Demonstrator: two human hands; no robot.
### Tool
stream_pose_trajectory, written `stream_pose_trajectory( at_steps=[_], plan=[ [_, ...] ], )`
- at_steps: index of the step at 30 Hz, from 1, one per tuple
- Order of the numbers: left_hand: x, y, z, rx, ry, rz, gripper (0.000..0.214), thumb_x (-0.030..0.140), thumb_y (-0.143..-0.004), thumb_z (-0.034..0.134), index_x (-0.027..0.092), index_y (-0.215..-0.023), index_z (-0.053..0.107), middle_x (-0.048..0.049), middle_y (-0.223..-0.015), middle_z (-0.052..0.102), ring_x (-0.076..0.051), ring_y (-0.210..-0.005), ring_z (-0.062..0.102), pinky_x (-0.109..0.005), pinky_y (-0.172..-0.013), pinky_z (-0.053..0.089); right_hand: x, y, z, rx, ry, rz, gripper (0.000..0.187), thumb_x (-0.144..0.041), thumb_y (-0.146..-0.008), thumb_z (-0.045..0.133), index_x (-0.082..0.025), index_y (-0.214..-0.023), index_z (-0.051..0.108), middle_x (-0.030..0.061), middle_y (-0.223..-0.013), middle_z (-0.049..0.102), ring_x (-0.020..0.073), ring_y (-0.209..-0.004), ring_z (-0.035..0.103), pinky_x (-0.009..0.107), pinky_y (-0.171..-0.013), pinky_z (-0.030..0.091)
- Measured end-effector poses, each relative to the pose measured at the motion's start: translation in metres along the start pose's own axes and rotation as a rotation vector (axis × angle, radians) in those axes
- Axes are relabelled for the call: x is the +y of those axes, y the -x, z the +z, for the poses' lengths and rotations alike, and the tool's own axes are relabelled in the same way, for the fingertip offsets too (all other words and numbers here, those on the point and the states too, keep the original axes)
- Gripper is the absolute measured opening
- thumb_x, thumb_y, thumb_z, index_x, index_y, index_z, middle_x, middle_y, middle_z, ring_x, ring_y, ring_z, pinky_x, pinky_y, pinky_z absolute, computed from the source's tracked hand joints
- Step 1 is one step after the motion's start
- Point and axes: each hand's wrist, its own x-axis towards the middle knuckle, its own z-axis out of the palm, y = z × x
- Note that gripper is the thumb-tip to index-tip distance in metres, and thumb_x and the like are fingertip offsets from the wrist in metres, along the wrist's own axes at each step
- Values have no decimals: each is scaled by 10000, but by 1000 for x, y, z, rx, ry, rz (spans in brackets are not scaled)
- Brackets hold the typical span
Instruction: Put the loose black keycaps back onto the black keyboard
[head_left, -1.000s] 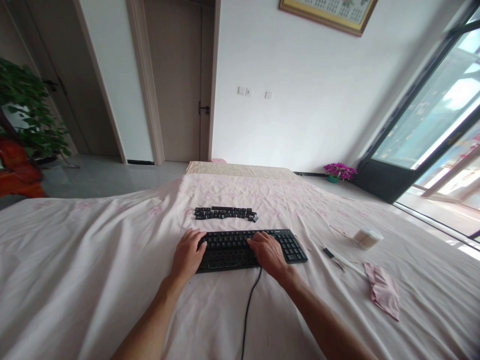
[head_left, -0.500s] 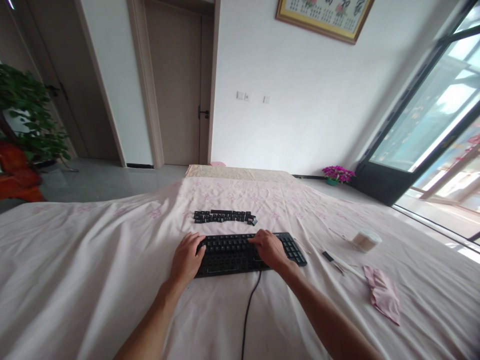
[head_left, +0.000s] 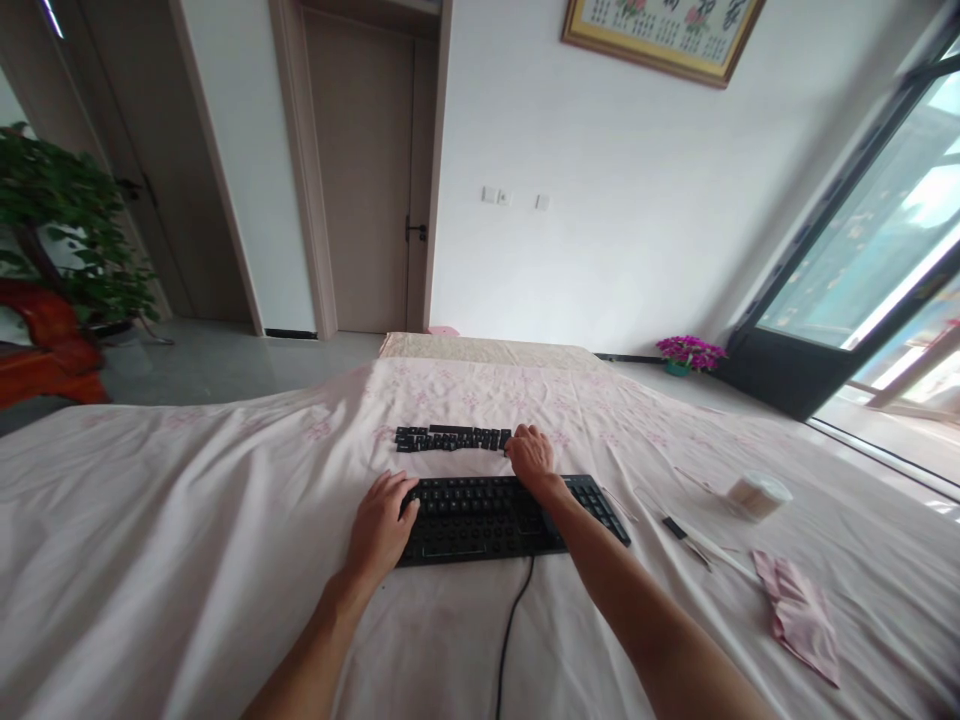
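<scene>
A black keyboard (head_left: 465, 520) lies on the pink-white bedsheet, several keycaps gone from its lower rows and its cable running toward me. My left hand (head_left: 382, 520) grips its left end, thumb on the top side and fingers around the back left corner. Beyond the keyboard, loose black keycaps (head_left: 450, 440) lie together in rows, with a long spacebar (head_left: 450, 430) among them. My right hand (head_left: 531, 455) reaches over the keyboard to the right end of these rows. Its fingers are closed on a keycap there, mostly hidden by the hand.
To the right are a clear round tub of cotton swabs (head_left: 759, 496), a small black-headed brush (head_left: 675, 527), tweezers (head_left: 699, 552) and a folded pink cloth (head_left: 796, 615). The keyboard cable (head_left: 514, 620) trails across the sheet (head_left: 187, 540) between my arms.
My right hand has moved from the keyboard's upper right area forward to the right end of the loose keycaps. My left hand stays on the keyboard. The view has shifted slightly.
</scene>
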Motion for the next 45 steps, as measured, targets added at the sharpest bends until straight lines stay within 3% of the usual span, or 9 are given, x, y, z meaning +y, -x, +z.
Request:
stream_pose_trajectory(
  at_steps=[4, 9, 16, 22, 27, 31, 35, 45],
  plan=[
    [0, 0, 0, -7, -5, -7, 312, 238, -859, 491, 198, -1130, 640, -70, -1223, 618, -246, -1227, 486, -429, -1051, 396, -3, 0, -6, -36, -31, -22, 176, -283, -849, 573, -239, -879, 742, 72, -1057, 617, 209, -1020, 490, 300, -837, 319],
    [0, 0, 0, -1, 19, -7, 312, 240, -849, 510, 202, -1128, 644, -74, -1219, 620, -242, -1227, 489, -427, -1060, 387, -9, -2, -7, -141, -93, -45, 145, -307, -802, 624, -309, -888, 740, -3, -974, 684, 166, -918, 587, 250, -730, 357],
    [1, 0, -1, -3, -11, 8, 312, 236, -855, 495, 197, -1127, 641, -74, -1217, 621, -243, -1220, 494, -429, -1056, 396, -14, -7, -1, -240, -124, -13, 181, -263, -753, 655, -293, -904, 751, 19, -933, 724, 192, -898, 643, 236, -683, 396],
    [-1, 0, 0, 4, -7, 14, 313, 234, -852, 498, 199, -1128, 641, -77, -1222, 618, -246, -1223, 489, -442, -1056, 393, -19, -4, -4, -230, -154, -25, 184, -244, -766, 638, -264, -908, 754, 41, -961, 723, 208, -926, 644, 245, -731, 413],
    [-1, 0, 0, 4, 11, 11, 314, 241, -846, 507, 200, -1125, 646, -82, -1221, 619, -249, -1219, 495, -442, -1049, 400, -11, 22, -20, -145, -239, -68, 240, -328, -862, 546, -302, -1034, 711, -8, -1081, 685, 167, -1007, 606, 220, -796, 404],
    [-4, 0, 2, -5, -13, 15, 318, 242, -857, 491, 195, -1136, 636, -80, -1226, 613, -242, -1228, 483, -431, -1061, 386, 3, 58, -31, -30, -345, -150, 256, -342, -887, 521, -275, -1049, 706, 4, -1009, 682, 149, -930, 606, 215, -807, 402],
    [-5, 1, 4, 1, -15, 22, 315, 251, -862, 488, 202, -1135, 636, -72, -1226, 613, -234, -1229, 482, -423, -1068, 379, 9, 87, -35, -27, -300, -194, 236, -347, -896, 525, -284, -1019, 716, 11, -962, 676, 157, -915, 594, 226, -799, 389],
    [-2, 1, 0, -6, -20, 21, 316, 252, -865, 486, 196, -1138, 634, -72, -1223, 615, -237, -1227, 483, -418, -1070, 380, 5, 100, -32, -59, -87, -238, 233, -334, -925, 492, -285, -966, 715, 33, -881, 661, 181, -885, 578, 275, -794, 328]
  ],
)
